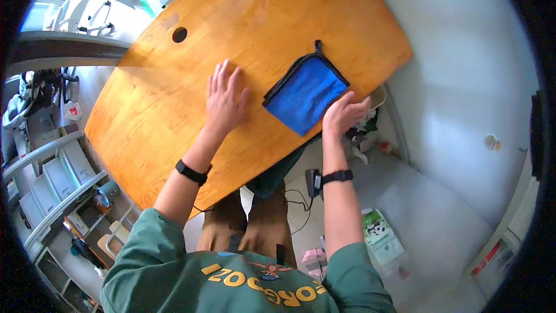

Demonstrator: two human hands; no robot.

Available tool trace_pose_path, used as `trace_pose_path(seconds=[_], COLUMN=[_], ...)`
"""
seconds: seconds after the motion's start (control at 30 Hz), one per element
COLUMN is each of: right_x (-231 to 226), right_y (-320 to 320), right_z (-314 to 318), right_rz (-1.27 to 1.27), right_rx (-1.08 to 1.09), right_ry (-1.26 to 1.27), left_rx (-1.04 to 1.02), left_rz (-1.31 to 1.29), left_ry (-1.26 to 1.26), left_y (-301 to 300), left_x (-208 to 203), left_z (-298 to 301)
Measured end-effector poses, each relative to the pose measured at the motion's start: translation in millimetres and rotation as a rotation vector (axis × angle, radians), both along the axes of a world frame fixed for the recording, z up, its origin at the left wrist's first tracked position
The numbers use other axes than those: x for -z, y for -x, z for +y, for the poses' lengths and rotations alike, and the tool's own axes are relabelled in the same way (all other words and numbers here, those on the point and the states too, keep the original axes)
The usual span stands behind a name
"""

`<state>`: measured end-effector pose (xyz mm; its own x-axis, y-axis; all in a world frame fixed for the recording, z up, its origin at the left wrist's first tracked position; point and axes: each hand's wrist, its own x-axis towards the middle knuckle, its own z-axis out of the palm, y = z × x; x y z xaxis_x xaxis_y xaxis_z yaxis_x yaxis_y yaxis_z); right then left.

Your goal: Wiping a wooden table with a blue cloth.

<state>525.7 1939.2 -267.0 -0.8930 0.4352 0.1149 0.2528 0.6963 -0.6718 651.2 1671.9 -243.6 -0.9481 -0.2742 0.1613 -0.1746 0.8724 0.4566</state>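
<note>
A blue cloth [308, 95] with black edging and a small black hanging loop lies folded on the wooden table [255, 23], near its front right edge. My left hand [225, 99] is over the tabletop to the left of the cloth, fingers stretched out and apart, with nothing in it. At the cloth's right edge is my right hand [343, 115], its fingers extended by the table's edge. I cannot tell whether this hand touches the cloth. Black bands circle both my wrists.
A round dark hole [179, 35] pierces the table at the far left. A bin [377, 97] stands just off the right edge, beside a white wall [457, 69]. On the floor at lower right lies a green and white package [382, 240]. Shelving [58, 179] stands at the left.
</note>
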Motion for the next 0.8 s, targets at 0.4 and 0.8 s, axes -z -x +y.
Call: trace_pose_path(seconds=[0.4,0.8], right_x=[-15,21], right_y=[-5,267], right_z=[-12,151], right_rz=[0.069,-0.134], right_rx=[-0.788,-0.464], right_ry=[-0.608,-0.705], left_rx=[-0.057,-0.079], left_rz=[-0.189,-0.229], left_ry=[0.123,0.090], left_y=[-36,-33], left_x=[-12,-13], left_z=[2,-1])
